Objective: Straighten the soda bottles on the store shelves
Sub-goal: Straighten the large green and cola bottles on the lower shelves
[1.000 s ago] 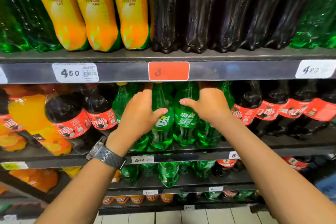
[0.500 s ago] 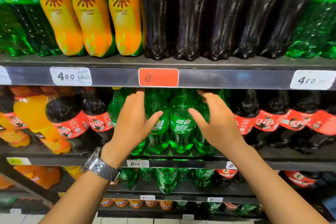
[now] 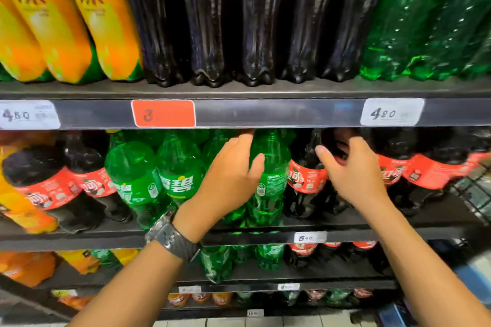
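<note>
**Reaching into the seam between the green row and the cola row**

Both hands work at the middle shelf, just where the green bottles end and the dark ones begin. The left hand lies spread against the green row. Its fingers are fairly straight and point up toward the necks, gripping nothing. Its thumb rests on the last green soda bottle, which stands just right of the palm. That bottle is upright, its long axis vertical, but its label shows small print where its neighbours show the logo.

Touching it on the right is a cola bottle, also upright, with its red label facing a little leftward. The right hand is among the cola bottles. Its thumb juts free toward this bottle's shoulder, while its fingers curl over the upper part of a dark bottle hidden behind them. Blur keeps me from telling whether they have closed on it.

As I judge it, the coming move is a twist about the upright axis rather than a lift. The left hand is nearer the green bottle and the right is nearer the cola.
</note>
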{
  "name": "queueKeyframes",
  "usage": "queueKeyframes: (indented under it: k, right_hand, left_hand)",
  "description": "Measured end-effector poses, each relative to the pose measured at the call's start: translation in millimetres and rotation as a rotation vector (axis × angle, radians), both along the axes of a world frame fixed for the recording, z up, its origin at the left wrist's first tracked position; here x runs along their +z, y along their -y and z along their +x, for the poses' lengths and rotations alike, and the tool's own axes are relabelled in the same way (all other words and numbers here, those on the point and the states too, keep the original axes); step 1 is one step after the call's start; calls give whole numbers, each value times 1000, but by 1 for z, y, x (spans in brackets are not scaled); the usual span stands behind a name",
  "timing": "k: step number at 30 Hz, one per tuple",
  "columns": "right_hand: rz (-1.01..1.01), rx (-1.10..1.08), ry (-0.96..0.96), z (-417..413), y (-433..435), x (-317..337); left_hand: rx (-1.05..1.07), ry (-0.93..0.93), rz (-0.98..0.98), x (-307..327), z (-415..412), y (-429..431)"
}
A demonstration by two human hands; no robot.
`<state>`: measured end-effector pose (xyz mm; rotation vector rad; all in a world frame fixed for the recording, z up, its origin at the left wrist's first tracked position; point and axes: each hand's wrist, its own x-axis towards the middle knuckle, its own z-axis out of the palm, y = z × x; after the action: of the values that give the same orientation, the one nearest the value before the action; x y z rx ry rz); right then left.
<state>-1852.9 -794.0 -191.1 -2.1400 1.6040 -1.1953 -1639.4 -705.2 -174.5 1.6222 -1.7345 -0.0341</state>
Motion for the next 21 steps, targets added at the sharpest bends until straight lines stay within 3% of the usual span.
queueKeyframes:
  k: [7, 10, 14, 17, 21]
  right_hand:
    - [82, 79, -108, -3, 21, 23]
    - [210, 105, -97, 3, 31, 26]
    - [214, 132, -37, 8, 38, 30]
    - [281, 160, -115, 3, 44, 32]
    - [354, 205, -156, 0, 45, 31]
  left_hand:
    - [184, 168, 246, 17, -1, 36]
    - [215, 103, 344, 18, -5, 44]
    - [308, -5, 249, 19, -11, 43]
    - [368, -86, 175, 16, -18, 41]
    - [297, -85, 228, 21, -17, 40]
